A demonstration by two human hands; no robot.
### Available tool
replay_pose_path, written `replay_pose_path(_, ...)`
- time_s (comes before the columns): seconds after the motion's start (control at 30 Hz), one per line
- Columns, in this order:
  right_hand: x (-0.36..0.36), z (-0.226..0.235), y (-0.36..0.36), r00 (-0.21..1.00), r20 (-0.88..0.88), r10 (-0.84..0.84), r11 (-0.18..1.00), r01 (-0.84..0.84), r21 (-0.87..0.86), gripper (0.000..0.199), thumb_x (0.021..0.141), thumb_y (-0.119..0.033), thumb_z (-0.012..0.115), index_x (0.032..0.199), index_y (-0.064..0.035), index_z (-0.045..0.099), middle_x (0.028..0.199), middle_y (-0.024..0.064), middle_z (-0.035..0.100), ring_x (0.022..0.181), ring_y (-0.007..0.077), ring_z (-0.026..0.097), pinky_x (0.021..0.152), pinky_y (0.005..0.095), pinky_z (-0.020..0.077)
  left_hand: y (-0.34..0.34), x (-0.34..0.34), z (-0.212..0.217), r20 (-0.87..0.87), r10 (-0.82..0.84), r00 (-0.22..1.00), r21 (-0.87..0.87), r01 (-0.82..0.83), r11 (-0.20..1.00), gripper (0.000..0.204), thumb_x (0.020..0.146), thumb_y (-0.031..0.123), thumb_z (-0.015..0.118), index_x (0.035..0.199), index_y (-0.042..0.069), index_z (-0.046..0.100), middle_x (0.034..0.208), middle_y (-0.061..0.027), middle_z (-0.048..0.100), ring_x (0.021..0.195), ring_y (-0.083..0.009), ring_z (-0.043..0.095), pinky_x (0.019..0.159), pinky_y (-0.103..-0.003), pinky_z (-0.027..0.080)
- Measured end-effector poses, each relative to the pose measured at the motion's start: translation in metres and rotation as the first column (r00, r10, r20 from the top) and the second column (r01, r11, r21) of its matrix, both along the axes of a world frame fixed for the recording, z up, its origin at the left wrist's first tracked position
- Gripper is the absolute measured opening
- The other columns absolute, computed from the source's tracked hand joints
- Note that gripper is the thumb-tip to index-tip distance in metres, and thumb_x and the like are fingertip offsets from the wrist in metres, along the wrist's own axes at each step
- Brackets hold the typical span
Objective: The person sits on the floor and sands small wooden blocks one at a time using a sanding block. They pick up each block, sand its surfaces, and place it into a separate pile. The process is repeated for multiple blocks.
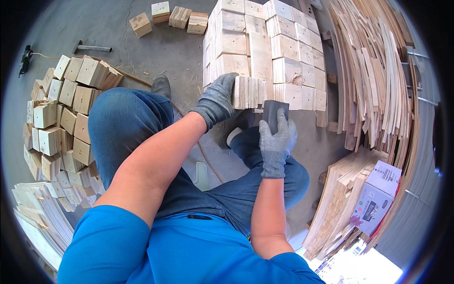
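Grey knit gloves cover both hands. My left hand [218,97] is closed on the left side of a plywood block [250,93], whose layered edge faces me. This block is at the near end of a large stack of wooden blocks [285,47]; whether it rests on the stack or is held just off it, I cannot tell. A dark grey rectangular block [273,115] is in my right hand [279,138], the fingers wrapped over its near face. It is just right of the plywood block's lower corner. Some left fingers are hidden behind the plywood.
Another pile of wooden blocks [68,99] stands at my left, with a hammer [92,48] on the floor beyond it. Several loose blocks [179,17] lie at the far side. Long wood strips [364,71] and a purple-and-white carton [376,199] are on the right.
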State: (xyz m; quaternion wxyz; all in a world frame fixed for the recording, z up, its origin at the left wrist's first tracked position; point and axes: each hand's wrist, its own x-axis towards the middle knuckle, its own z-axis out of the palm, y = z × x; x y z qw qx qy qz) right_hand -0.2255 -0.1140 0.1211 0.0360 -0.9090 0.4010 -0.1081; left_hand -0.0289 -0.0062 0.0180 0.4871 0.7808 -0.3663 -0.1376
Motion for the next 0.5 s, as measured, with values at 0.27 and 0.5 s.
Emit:
replay_pose_path(0.27,0.079,0.01,-0.033,0.999,-0.045,0.005,1.0,-0.004,0.021,0.068,0.086,-0.041,0.085,0.147,-0.0173,0.069,0.139,0.0253,0.065,0.126,0.0457,0.062,0.109,0.056,0.0504,0.001,-0.002,0.01,-0.033,0.018,0.999,0.017,-0.018,1.0,0.084,0.075,0.029,0.091,0.145,0.007,0.051,0.136,-0.0263,0.059,0.128,-0.0463,0.06,0.112,-0.048,0.051)
replay_pose_path(0.5,0.123,0.01,-0.06,0.995,-0.029,0.1,0.994,-0.101,-0.033,0.068,0.085,-0.041,0.084,0.148,-0.0178,0.068,0.135,0.0232,0.067,0.122,0.0444,0.064,0.104,0.0553,0.0527,-0.003,-0.001,0.001,-0.037,0.006,0.999,-0.044,-0.007,0.999,0.086,0.073,0.03,0.091,0.145,0.007,0.051,0.136,-0.0264,0.059,0.127,-0.0459,0.061,0.11,-0.048,0.053)
